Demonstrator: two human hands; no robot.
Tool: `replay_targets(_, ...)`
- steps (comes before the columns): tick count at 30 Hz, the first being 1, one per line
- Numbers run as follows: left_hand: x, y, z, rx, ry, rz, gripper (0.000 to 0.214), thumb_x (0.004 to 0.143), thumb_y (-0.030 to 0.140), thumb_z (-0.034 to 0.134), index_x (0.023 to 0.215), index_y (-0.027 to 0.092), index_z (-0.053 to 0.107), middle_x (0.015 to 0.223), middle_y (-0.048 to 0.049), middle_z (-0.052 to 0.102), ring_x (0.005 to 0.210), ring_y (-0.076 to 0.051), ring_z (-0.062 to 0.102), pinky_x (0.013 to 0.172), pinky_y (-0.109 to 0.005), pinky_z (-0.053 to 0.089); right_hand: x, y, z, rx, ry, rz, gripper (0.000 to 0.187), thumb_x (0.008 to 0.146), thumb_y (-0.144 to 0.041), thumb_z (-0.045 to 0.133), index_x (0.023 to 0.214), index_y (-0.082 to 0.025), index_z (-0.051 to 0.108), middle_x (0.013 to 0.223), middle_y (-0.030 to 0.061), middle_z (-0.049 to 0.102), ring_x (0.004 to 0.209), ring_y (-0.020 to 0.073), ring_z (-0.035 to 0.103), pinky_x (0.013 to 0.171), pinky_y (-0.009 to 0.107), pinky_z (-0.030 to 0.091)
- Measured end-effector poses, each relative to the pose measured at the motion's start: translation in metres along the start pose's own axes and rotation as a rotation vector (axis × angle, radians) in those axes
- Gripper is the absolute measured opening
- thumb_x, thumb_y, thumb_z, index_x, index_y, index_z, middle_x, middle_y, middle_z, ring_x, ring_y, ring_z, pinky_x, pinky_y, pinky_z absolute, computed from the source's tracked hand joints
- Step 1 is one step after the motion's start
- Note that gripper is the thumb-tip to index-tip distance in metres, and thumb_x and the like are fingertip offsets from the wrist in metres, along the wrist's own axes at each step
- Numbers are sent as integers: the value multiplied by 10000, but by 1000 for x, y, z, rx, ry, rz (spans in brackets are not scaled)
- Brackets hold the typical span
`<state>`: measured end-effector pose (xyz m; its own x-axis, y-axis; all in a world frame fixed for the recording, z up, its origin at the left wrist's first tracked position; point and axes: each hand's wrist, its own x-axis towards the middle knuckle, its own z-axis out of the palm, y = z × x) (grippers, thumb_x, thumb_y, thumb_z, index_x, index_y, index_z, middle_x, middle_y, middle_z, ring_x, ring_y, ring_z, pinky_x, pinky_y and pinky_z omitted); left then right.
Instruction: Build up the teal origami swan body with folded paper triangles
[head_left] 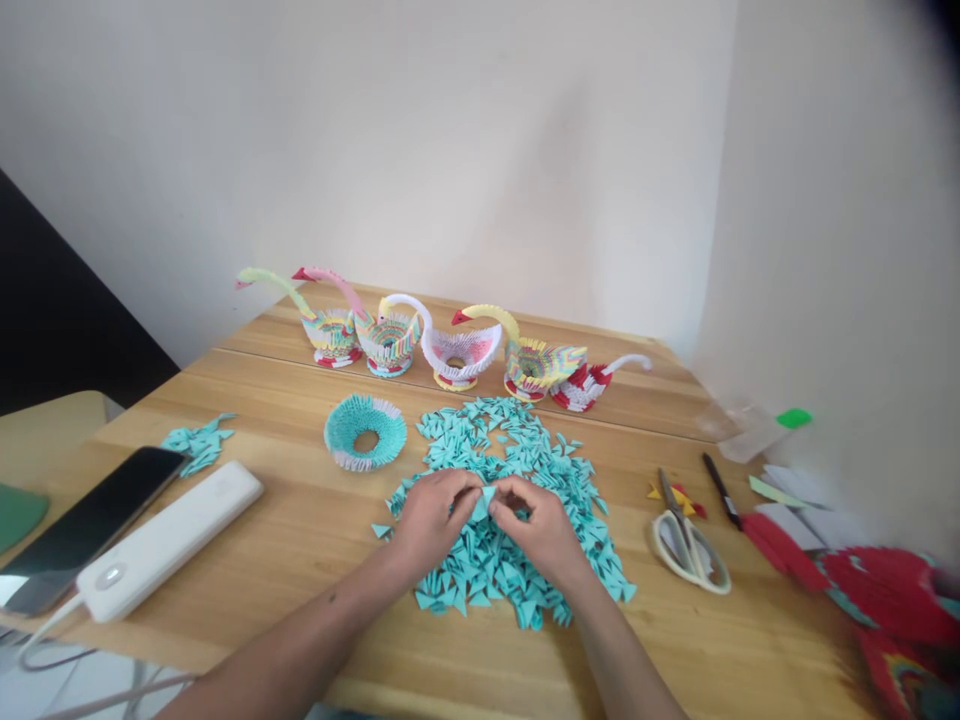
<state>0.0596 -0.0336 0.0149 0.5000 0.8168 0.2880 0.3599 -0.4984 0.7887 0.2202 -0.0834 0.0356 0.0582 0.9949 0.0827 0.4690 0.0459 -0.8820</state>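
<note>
My left hand (442, 508) and my right hand (534, 515) meet above a wide heap of folded turquoise paper triangles (480, 580). Between the fingertips of both hands is one turquoise paper piece (485, 498), pinched from either side. Its exact fold is partly hidden by my fingers. Left of the heap, apart from my hands, sits a round bowl (365, 432) built of turquoise and pale lilac paper pieces, with a hole in its middle. A single turquoise triangle (381, 531) lies just beside my left hand.
Several paper swans (459, 355) stand in a row behind. At left are a phone (90, 525), a white power bank (169, 540) with a cable, and turquoise paper pieces (199, 442). Scissors (686, 545), a black pen (721, 490), a green-capped bottle (765, 435) and red paperwork (885, 592) lie right.
</note>
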Motion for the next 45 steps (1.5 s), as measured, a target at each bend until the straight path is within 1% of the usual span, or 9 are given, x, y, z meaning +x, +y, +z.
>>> replay_targets(4, 0, -3, 4, -105, -8, -50, 164, 876, 230, 496, 802, 176, 632, 732, -15, 657, 693, -150, 579, 658, -237, 403, -1, 1, 2, -48, -5, -6, 169, 787, -255, 520, 629, -195, 534, 579, -37, 458, 570, 129, 436, 553, 225, 356)
replay_targets(11, 1, -3, 4, -198, 18, -88, 156, 863, 239, 513, 780, 174, 628, 736, -9, 648, 708, -148, 572, 678, -240, 406, -2, 2, 0, -120, 41, -105, 104, 777, -192, 500, 683, -196, 545, 649, -26, 521, 619, 132, 485, 610, 226, 373)
replay_targets(18, 3, -15, 10, -575, -70, -206, 144, 802, 309, 616, 797, 165, 622, 663, 19, 574, 628, -117, 513, 605, -221, 396, -2, 3, -1, -96, 0, -55, 126, 761, -183, 517, 636, -195, 532, 625, -32, 511, 617, 133, 482, 600, 229, 374)
replay_targets(23, 9, -11, 3, -749, -36, -295, 252, 746, 391, 673, 763, 158, 577, 562, 28, 568, 537, -107, 508, 556, -225, 404, -3, 2, -5, 28, 9, 27, 170, 838, -327, 545, 853, -197, 653, 708, -2, 611, 645, 155, 551, 617, 248, 431)
replay_targets(25, 11, -7, -2, -779, 2, -315, 285, 727, 414, 687, 754, 157, 567, 543, 26, 575, 526, -109, 513, 551, -229, 414, -3, 3, -6, 78, 31, 47, 232, 859, -383, 544, 941, -203, 665, 789, 22, 658, 704, 175, 598, 659, 265, 462)
replay_targets(28, 12, -2, -6, -805, 33, -335, 312, 719, 435, 692, 746, 156, 556, 539, 28, 577, 520, -105, 512, 547, -230, 421, -3, 4, -4, 96, 44, 41, 249, 853, -413, 568, 932, -203, 674, 831, 38, 678, 747, 189, 619, 703, 285, 481)
replay_targets(35, 10, 0, -4, -841, 13, -347, 343, 693, 453, 705, 749, 150, 554, 546, 40, 555, 511, -92, 490, 533, -224, 412, 0, 0, 9, 352, -54, 119, 309, 763, -479, 662, 848, -182, 659, 642, 0, 610, 603, 161, 584, 596, 279, 508)
replay_targets(41, 11, -3, -3, -794, 49, -326, 339, 693, 465, 695, 731, 157, 556, 542, 43, 539, 504, -89, 473, 524, -224, 399, 0, 0, 11, 360, -22, 176, 337, 712, -517, 692, 766, -193, 620, 593, -14, 585, 551, 151, 553, 560, 278, 499)
replay_targets(45, 11, -4, -3, -807, 36, -330, 331, 686, 439, 712, 747, 155, 553, 549, 42, 551, 506, -89, 483, 528, -223, 405, 0, 6, 10, 321, 0, 147, 298, 754, -480, 664, 755, -185, 618, 593, -15, 569, 555, 142, 533, 558, 261, 470)
